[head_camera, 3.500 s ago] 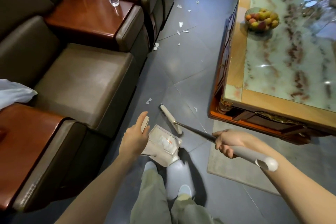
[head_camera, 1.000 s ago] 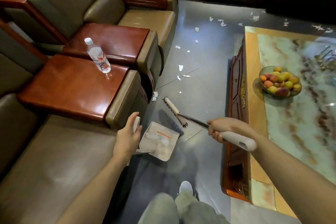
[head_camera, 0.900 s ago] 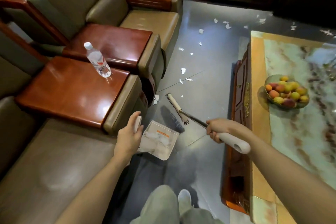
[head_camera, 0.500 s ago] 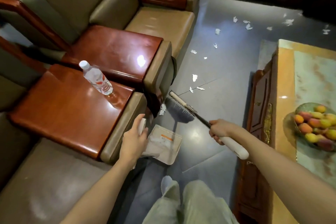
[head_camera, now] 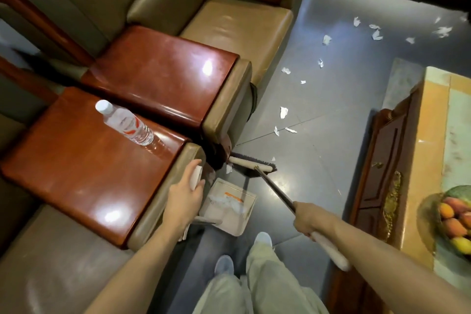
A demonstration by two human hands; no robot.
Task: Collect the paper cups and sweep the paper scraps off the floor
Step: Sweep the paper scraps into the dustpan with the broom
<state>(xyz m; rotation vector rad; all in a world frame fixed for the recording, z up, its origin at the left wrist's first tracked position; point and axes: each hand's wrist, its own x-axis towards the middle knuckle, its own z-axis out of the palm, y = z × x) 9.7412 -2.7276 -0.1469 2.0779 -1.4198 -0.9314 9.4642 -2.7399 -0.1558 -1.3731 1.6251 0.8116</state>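
Head view: the left hand (head_camera: 184, 201) has its grip clamped on the white handle of the dustpan (head_camera: 229, 208), thumb lying along the top. The dustpan is low by the sofa (head_camera: 229, 23) corner, with something pale inside; I cannot tell whether it touches the floor (head_camera: 331, 155). The right hand (head_camera: 312, 219) has its grip clamped on the broom (head_camera: 252, 163), where the dark shaft meets the white end. The broom head is on the floor just beyond the dustpan, one end at the sofa base. Scraps (head_camera: 283, 112) lie scattered on the floor between the sofa and the tabletop (head_camera: 433, 122), one just beside the broom head. A bottle (head_camera: 126, 123) stands on a wooden armrest (head_camera: 76, 166). A fruit bowl (head_camera: 453, 219) sits on the tabletop.
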